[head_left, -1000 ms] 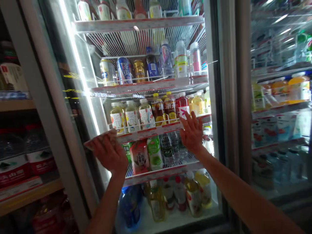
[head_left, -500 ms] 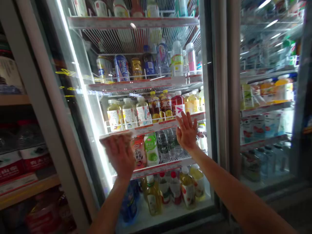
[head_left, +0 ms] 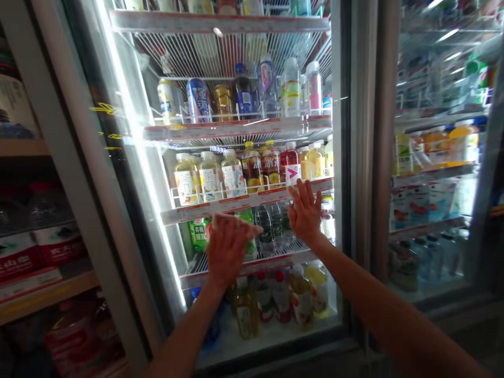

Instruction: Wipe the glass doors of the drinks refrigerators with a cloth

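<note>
My left hand (head_left: 227, 247) presses a pale cloth (head_left: 235, 220) flat against the glass door (head_left: 275, 68) of a lit drinks fridge, level with the shelf of water bottles (head_left: 271, 226). My right hand (head_left: 304, 212) lies open on the same glass further right, fingers spread, just below the red-edged shelf rail (head_left: 252, 200). Behind the glass stand rows of tea and juice bottles (head_left: 210, 178) and, one shelf up, cans (head_left: 197, 100).
The fridge's grey door frame (head_left: 348, 157) runs down on the right, with a second glass-fronted fridge (head_left: 433, 157) beyond it. An angled door edge (head_left: 79, 173) stands on the left. Behind it are wooden shelves with boxed goods (head_left: 23, 252).
My left hand has slid the cloth to the right across the glass, from near the left door edge to the middle. My right hand has stayed flat in about the same spot.
</note>
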Motion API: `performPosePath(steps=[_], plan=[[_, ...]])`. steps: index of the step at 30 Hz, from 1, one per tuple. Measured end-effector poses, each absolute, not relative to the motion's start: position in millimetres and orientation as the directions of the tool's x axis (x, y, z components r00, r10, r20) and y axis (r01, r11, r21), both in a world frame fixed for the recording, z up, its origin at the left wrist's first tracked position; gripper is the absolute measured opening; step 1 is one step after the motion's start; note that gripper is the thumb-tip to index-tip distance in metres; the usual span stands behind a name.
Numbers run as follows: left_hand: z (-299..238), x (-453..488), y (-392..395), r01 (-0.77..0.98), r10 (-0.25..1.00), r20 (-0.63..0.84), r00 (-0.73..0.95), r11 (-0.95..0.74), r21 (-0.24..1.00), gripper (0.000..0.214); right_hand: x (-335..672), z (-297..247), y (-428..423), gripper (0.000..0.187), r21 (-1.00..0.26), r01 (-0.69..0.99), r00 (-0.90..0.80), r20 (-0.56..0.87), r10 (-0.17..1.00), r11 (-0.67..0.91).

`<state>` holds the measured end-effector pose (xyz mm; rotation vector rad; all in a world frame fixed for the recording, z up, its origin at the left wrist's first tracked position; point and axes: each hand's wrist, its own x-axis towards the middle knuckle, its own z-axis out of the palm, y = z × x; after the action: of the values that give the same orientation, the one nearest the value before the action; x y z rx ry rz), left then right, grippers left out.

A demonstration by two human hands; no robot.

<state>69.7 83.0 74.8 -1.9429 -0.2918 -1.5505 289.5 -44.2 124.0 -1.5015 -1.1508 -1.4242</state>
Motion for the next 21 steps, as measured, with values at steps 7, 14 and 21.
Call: performPosePath(steps=[7,14,21], plan=[[73,37,104,0.672,-0.089,0.996,0.007,-0.737,-0.071,0.059,291,120,-46,0.066,0.084,0.935,-0.047,0.992,0.114,-0.345],[70,74,79,0.503,-0.243,0.912,0.331,-0.772,-0.388,0.058,292,120,-44,0.064,0.104,0.942,-0.084,0.994,0.073,-0.321],[75,33,106,0.699,-0.085,0.995,-0.042,-0.714,-0.031,0.068,291,119,-44,0.065,0.094,0.942,-0.079,0.995,0.060,-0.323]])
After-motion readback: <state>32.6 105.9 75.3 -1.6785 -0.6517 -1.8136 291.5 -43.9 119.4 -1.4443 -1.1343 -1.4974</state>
